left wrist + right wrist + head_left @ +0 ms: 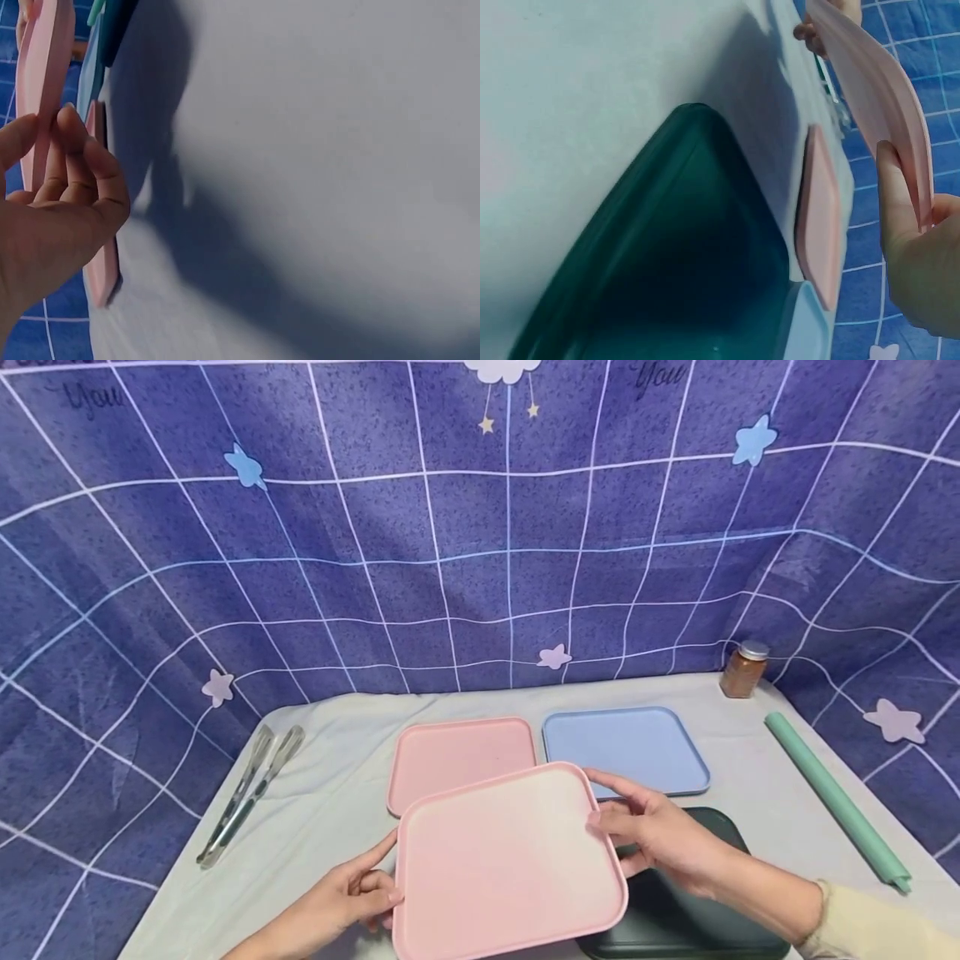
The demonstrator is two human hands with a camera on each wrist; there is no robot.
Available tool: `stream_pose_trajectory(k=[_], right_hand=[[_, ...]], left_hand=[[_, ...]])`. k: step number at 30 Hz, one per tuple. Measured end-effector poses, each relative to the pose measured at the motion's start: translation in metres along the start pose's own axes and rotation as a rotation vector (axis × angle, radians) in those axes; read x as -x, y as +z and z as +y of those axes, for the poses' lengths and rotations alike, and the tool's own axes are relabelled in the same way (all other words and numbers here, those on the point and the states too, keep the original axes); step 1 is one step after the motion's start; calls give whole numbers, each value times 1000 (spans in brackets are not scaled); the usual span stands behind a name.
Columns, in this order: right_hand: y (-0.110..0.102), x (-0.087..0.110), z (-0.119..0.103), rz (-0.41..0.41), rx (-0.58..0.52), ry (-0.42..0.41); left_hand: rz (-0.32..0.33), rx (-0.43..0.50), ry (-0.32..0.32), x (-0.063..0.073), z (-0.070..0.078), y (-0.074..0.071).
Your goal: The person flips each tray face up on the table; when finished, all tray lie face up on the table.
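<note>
A pink rectangular tray (502, 868) is held up above the table, tilted, between both hands. My left hand (341, 897) pinches its left edge, thumb on the near face; the left wrist view shows the fingers curled at the tray's rim (46, 82). Gripping the opposite edge is my right hand (667, 843), with the thumb (896, 184) on one side of the tray in the right wrist view. Behind the held tray lies another pink tray (461, 752). A blue tray (626, 747) is to its right, and a dark green tray (693, 918) lies under my right forearm, partly hidden.
Metal tongs (251, 793) lie at the table's left edge. On the right is a rolled green mat or tube (836, 802), with a small brown jar (745, 670) in the back corner. A blue gridded curtain (465, 527) surrounds the white-covered table (337, 760).
</note>
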State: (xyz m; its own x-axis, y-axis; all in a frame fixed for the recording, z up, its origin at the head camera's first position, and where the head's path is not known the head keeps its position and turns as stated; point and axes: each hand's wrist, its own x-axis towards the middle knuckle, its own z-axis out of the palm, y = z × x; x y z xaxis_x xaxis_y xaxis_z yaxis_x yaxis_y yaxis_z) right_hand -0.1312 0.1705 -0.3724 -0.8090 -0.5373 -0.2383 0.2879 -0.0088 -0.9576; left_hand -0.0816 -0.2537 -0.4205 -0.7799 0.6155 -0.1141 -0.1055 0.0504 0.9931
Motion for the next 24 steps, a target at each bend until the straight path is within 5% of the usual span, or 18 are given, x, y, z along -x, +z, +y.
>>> stream_pose_trajectory(k=[11,24], right_hand=[[9,-13,20,-161,26,134],[22,-21,46,-141,39,231]], left_hand=[[93,-105,-49,14,5,-20],[-24,-26,-141,19,5,-36]])
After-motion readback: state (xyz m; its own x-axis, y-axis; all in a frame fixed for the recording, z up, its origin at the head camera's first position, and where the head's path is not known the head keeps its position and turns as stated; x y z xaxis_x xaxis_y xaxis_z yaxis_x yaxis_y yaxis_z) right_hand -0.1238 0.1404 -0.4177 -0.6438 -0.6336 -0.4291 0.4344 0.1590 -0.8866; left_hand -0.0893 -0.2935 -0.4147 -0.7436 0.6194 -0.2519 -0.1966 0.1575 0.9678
